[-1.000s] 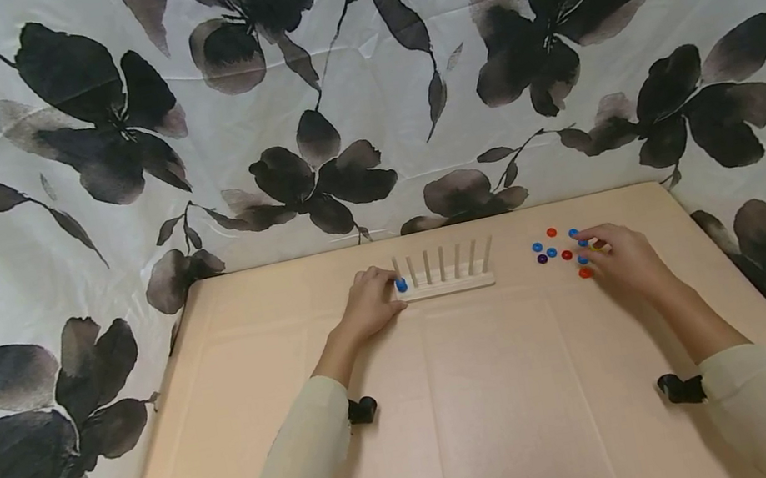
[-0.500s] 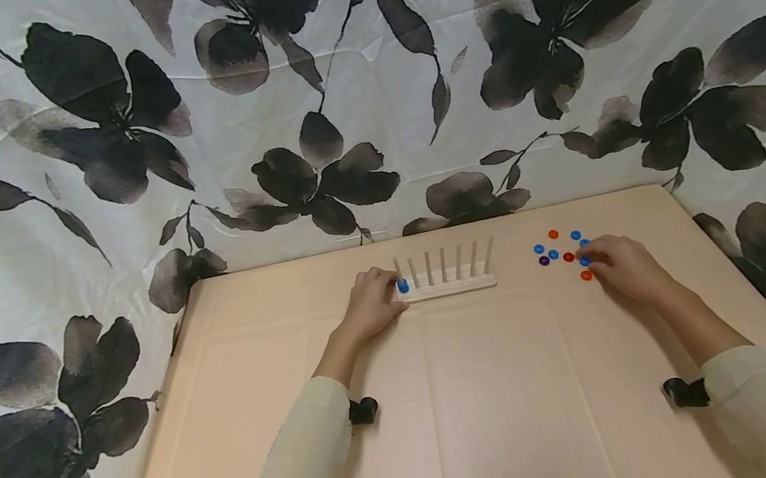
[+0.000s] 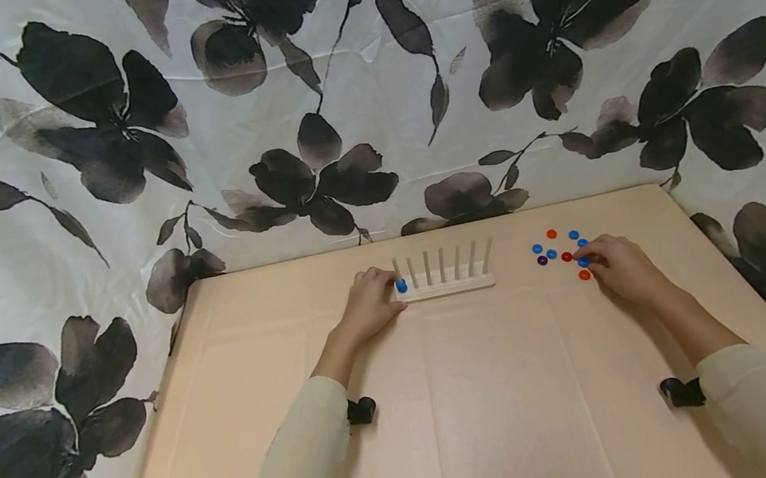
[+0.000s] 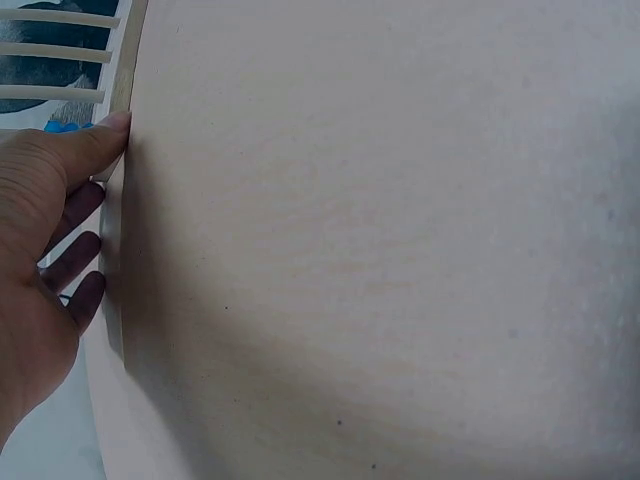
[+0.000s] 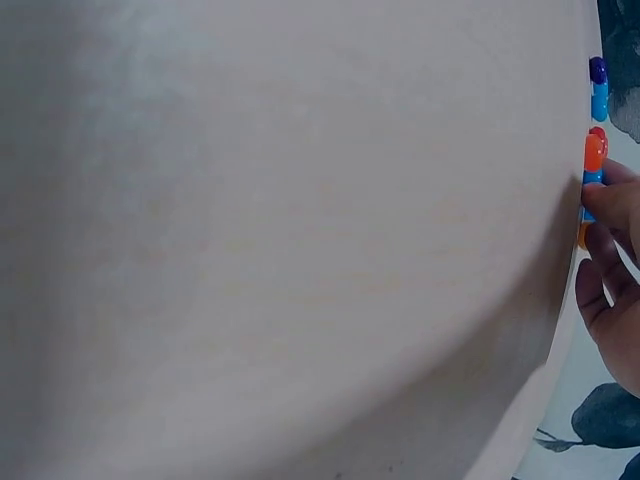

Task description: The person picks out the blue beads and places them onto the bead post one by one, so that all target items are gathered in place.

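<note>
L hand (image 3: 368, 303) grips peg rack (image 3: 448, 288) — R fingers (image 3: 595, 247) pinch blue bead (image 3: 584, 262).

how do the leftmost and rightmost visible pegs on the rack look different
The leftmost peg has at least one blue bead low on it; the rightmost peg is bare. The leftmost looks nearly upright in the head view, the rightmost slanted. The leftmost is beside the left hand, the rightmost apart from it. Both are slim and pale.
</note>
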Available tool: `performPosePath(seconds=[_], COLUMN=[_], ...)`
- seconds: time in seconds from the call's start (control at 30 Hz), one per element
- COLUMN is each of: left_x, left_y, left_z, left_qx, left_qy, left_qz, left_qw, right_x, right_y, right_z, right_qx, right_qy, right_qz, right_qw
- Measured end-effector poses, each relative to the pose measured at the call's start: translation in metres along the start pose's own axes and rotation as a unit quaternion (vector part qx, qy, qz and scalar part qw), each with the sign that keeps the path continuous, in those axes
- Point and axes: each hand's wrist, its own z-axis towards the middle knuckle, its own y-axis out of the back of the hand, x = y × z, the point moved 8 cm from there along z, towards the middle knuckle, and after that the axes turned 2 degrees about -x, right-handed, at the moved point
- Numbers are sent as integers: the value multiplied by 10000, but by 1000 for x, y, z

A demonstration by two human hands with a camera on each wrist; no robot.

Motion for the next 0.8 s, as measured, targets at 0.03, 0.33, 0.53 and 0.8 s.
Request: performPosePath(seconds=[0.03,0.33,0.53,0.8], left_x=[0,0,0,-2], left_y=[0,-2,-3,-4], left_z=[0,-1,-2,-6], left_qx=[-1,-6,-34,-38], left_qy=[-1,21,29,27], left_qz=[-6,10,17,2], left_qw=[10000,10000,10000,10000], right_x=[-1,-2,-3,-5], right_y=[0,1,5,11], right_z=[0,0,-3,-6], right_qx=[-1,84,117,116], right_qy=[7,15,-85,-180], right_qz=[-5,-4,103,155], right_qw=[10000,10000,9998,9997])
